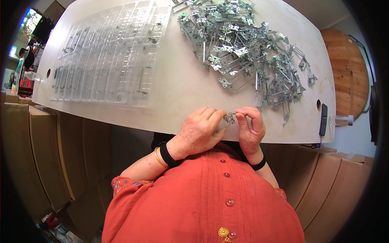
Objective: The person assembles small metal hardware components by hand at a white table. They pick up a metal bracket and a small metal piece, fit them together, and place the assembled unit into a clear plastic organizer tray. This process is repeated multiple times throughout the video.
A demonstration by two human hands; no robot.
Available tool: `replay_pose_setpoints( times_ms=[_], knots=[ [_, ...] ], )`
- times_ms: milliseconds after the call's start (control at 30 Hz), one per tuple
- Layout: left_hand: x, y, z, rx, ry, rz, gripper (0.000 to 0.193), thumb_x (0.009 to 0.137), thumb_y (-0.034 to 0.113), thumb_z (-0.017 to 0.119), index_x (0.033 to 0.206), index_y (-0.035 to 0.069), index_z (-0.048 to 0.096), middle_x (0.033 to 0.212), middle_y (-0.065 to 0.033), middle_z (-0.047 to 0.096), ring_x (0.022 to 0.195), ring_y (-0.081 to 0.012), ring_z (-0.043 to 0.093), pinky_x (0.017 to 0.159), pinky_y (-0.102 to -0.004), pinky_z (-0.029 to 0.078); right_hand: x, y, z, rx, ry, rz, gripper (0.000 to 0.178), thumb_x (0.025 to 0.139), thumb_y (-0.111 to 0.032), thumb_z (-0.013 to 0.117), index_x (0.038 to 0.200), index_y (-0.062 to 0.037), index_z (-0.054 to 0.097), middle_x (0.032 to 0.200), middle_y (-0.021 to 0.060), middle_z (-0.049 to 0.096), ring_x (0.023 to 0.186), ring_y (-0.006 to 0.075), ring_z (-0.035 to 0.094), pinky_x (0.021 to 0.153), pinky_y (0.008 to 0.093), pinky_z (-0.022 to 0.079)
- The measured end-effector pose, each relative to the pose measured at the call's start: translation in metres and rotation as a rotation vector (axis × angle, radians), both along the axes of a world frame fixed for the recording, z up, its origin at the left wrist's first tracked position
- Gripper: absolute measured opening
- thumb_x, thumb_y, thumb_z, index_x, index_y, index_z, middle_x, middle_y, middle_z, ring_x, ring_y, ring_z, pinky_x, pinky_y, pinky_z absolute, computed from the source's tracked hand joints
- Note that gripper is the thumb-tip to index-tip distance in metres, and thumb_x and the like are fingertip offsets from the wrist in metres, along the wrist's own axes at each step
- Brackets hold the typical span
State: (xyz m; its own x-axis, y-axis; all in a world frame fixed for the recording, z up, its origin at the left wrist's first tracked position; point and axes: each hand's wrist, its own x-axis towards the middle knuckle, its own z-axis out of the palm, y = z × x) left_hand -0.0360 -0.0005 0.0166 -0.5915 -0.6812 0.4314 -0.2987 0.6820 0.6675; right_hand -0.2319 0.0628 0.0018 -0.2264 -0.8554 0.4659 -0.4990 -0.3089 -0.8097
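Observation:
A small silvery metal bracket is held between my two hands, just above the near edge of the table. My left hand is closed around its left part, so much of the bracket is hidden by the fingers. On the other side, the thumb and forefinger of my right hand pinch its right end. Farther off lies a large tangled heap of similar metal brackets, each with flat punched plates and thin rods.
Clear plastic trays with long compartments cover the left of the white table, with metal pieces in several slots. A dark grey rectangular device sits at the right edge. Cardboard boxes stand below on both sides. A round wooden board leans at right.

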Motion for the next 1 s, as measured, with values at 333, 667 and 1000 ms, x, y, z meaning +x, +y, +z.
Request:
replay_pose_setpoints(
  times_ms=[333, 667, 1000],
  knots=[
    [0.0, -0.005, 0.005, -0.081, -0.101, -0.006, 0.039, 0.079, 0.01, 0.08, 0.115, 0.002, 0.068, 0.096, -0.0118, 0.068, 0.089, -0.0311, 0.066, 0.086, -0.0431, 0.052, 0.002, 0.001, -0.007, 0.131, -0.354, 0.092, 0.012, 0.105, -0.006, 0.071, 0.114, -0.0015, 0.065, 0.112, 0.009, 0.073, 0.098, 0.0115, 0.068, 0.087, 0.026, 0.055],
    [-0.006, -0.011, 0.012, -0.098, -0.109, -0.016, 0.039, 0.079, 0.005, 0.078, 0.116, 0.002, 0.066, 0.099, -0.0119, 0.071, 0.093, -0.0304, 0.07, 0.092, -0.0437, 0.053, 0.003, -0.001, -0.003, 0.128, -0.523, 0.132, 0.012, 0.107, -0.007, 0.068, 0.115, -0.0011, 0.063, 0.111, 0.0109, 0.073, 0.093, 0.0144, 0.071, 0.087, 0.0279, 0.058],
    [-0.004, -0.013, 0.041, 0.35, 0.3, 0.037, 0.057, 0.087, -0.005, 0.077, 0.14, 0.004, 0.057, 0.126, -0.0089, 0.074, 0.122, -0.0212, 0.07, 0.101, -0.0349, 0.055, -0.002, -0.001, -0.002, 0.184, -0.606, 0.147, 0.012, 0.108, -0.011, 0.068, 0.115, -0.0022, 0.063, 0.107, 0.0076, 0.073, 0.089, 0.0109, 0.069, 0.082, 0.0262, 0.057]
  ],
)
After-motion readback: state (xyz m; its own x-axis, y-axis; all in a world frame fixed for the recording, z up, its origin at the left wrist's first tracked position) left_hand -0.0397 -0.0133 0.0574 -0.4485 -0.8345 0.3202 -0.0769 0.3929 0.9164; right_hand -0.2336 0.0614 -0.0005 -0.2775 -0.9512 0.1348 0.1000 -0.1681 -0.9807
